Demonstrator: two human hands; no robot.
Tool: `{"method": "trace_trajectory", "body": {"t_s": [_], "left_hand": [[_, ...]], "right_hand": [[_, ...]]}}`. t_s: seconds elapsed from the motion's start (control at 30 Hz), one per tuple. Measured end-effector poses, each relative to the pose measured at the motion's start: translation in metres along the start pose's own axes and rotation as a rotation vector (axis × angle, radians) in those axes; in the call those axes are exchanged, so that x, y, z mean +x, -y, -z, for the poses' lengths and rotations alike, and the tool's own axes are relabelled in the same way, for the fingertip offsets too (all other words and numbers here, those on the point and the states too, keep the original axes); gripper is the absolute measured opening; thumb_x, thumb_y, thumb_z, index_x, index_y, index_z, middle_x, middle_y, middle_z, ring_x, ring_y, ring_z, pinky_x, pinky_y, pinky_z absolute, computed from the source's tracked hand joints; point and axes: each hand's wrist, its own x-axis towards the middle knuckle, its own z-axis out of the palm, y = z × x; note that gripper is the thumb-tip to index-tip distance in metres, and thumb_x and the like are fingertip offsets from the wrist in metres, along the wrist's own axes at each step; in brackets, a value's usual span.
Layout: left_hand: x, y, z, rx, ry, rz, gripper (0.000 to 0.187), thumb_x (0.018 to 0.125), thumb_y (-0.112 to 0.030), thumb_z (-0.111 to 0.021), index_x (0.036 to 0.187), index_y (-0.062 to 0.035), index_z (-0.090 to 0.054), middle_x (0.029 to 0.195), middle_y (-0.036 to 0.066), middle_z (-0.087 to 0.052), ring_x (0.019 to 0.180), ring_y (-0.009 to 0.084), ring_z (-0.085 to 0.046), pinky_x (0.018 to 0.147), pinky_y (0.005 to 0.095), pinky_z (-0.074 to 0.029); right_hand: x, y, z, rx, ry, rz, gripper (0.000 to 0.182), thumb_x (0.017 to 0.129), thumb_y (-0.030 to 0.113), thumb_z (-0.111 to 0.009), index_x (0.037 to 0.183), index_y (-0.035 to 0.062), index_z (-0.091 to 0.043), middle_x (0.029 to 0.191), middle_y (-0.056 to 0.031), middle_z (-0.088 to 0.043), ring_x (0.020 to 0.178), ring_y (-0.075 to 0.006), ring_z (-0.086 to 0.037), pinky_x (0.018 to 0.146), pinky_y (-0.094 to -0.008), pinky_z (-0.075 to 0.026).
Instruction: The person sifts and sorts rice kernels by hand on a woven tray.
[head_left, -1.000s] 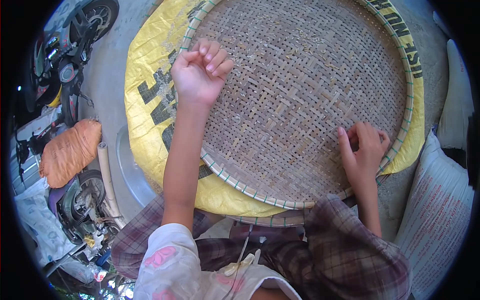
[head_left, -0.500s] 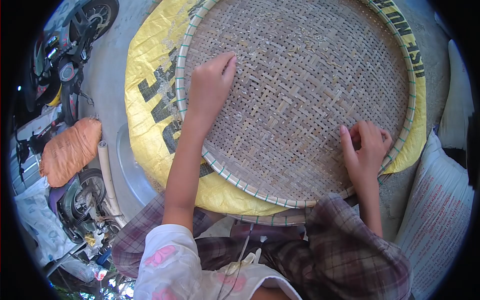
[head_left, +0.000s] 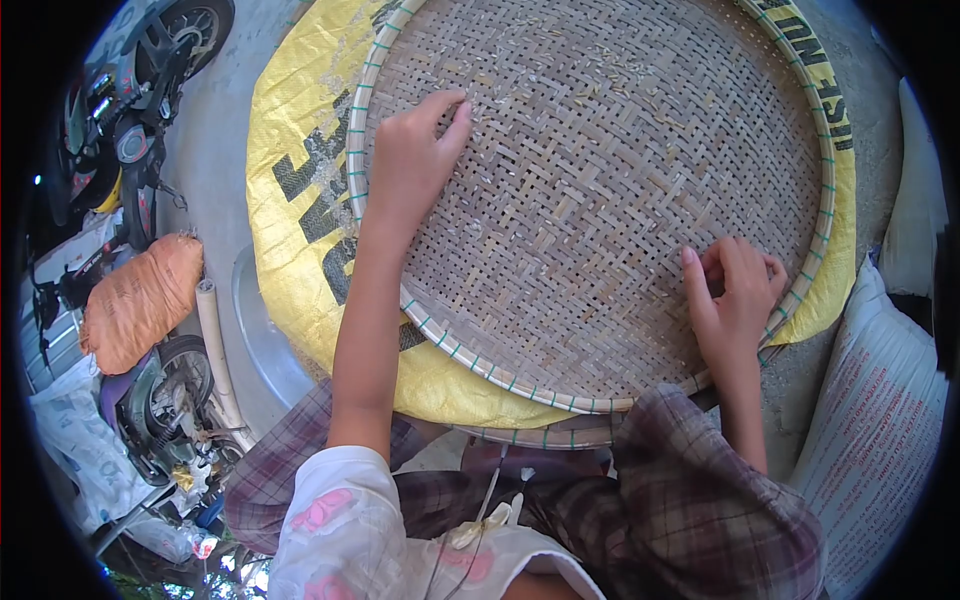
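Note:
A round woven bamboo winnowing tray (head_left: 590, 250) with a green-bound rim fills the middle of the view. Scattered grains (head_left: 640, 80), pale and husk-like, lie on its weave, mostly toward the far side. Over the tray's left part is my left hand (head_left: 415, 160), its thumb and forefinger tips close together in a pinch; anything between them is too small to make out. Near the right front rim, my right hand (head_left: 735, 295) rests low at the tray, fingers loosely bent and thumb apart, with nothing visible in it.
Under the tray spreads a yellow printed sack (head_left: 290, 240), with another tray's rim (head_left: 560, 437) below at the front. A white printed sack (head_left: 870, 430) stands right. Motorbikes, an orange sack (head_left: 145, 300), a pole (head_left: 220, 350) and a metal basin (head_left: 265, 345) are left.
My left hand has risen slightly toward the far side, and a gap now shows between its thumb and forefinger. The tray has shifted slightly. My right hand stays nearly in place.

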Motion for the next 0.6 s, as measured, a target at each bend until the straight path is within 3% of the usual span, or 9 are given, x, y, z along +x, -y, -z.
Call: {"method": "trace_trajectory", "body": {"t_s": [0.1,0.17,0.3,0.37,0.5,0.6], "left_hand": [[0.003,0.003,0.000,-0.017,0.046,-0.034,0.016,0.081,-0.014,-0.059,0.091,-0.0033,-0.064,0.077,0.018,-0.063,0.067,0.0325,-0.062,0.060,0.0361,-0.049],[0.004,0.007,-0.002,-0.002,0.031,-0.158,0.016,0.082,-0.015,-0.058,0.091,-0.0038,-0.064,0.078,0.018,-0.064,0.067,0.0326,-0.062,0.060,0.0363,-0.049],[0.005,0.002,0.002,0.000,0.083,-0.063,0.016,0.082,-0.016,-0.058,0.091,-0.0044,-0.063,0.076,0.017,-0.063,0.067,0.0327,-0.062,0.060,0.0377,-0.049],[0.003,0.011,-0.004,0.002,0.020,-0.121,0.019,0.081,-0.018,-0.062,0.095,-0.0059,-0.066,0.066,0.014,-0.059,0.046,0.0171,-0.045,0.047,0.0303,-0.037],[0.004,0.014,-0.007,-0.015,-0.019,-0.191,0.016,0.081,-0.017,-0.061,0.093,-0.0063,-0.065,0.055,0.010,-0.049,0.044,0.0134,-0.042,0.045,0.0295,-0.034],[0.006,0.007,-0.003,-0.041,-0.014,-0.094,0.014,0.083,-0.014,-0.058,0.089,-0.0029,-0.063,0.050,0.004,-0.040,0.043,0.0078,-0.037,0.043,0.0264,-0.030]], "right_hand": [[0.000,-0.001,0.000,0.001,-0.009,0.002,0.026,0.079,0.024,-0.062,0.067,0.0082,-0.046,0.065,-0.0032,-0.043,0.066,-0.0198,-0.045,0.080,-0.0352,-0.028],[0.000,0.000,0.000,0.007,-0.010,0.005,0.026,0.079,0.024,-0.062,0.067,0.0082,-0.046,0.065,-0.0032,-0.043,0.066,-0.0197,-0.045,0.080,-0.0353,-0.028],[0.001,0.000,0.001,0.004,-0.005,0.000,0.026,0.079,0.024,-0.062,0.067,0.0081,-0.046,0.064,-0.0029,-0.043,0.066,-0.0195,-0.045,0.080,-0.0352,-0.028],[0.000,0.001,0.000,0.007,-0.004,-0.004,0.026,0.079,0.024,-0.062,0.067,0.0081,-0.046,0.064,-0.0029,-0.042,0.066,-0.0194,-0.045,0.080,-0.0351,-0.028],[0.000,0.000,0.000,0.001,-0.005,-0.003,0.026,0.079,0.025,-0.062,0.067,0.0080,-0.046,0.064,-0.0027,-0.042,0.065,-0.0191,-0.045,0.080,-0.0347,-0.028],[0.001,0.001,0.000,0.009,-0.005,-0.006,0.026,0.079,0.025,-0.062,0.067,0.0080,-0.046,0.064,-0.0027,-0.042,0.065,-0.0189,-0.045,0.080,-0.0345,-0.028]]}}
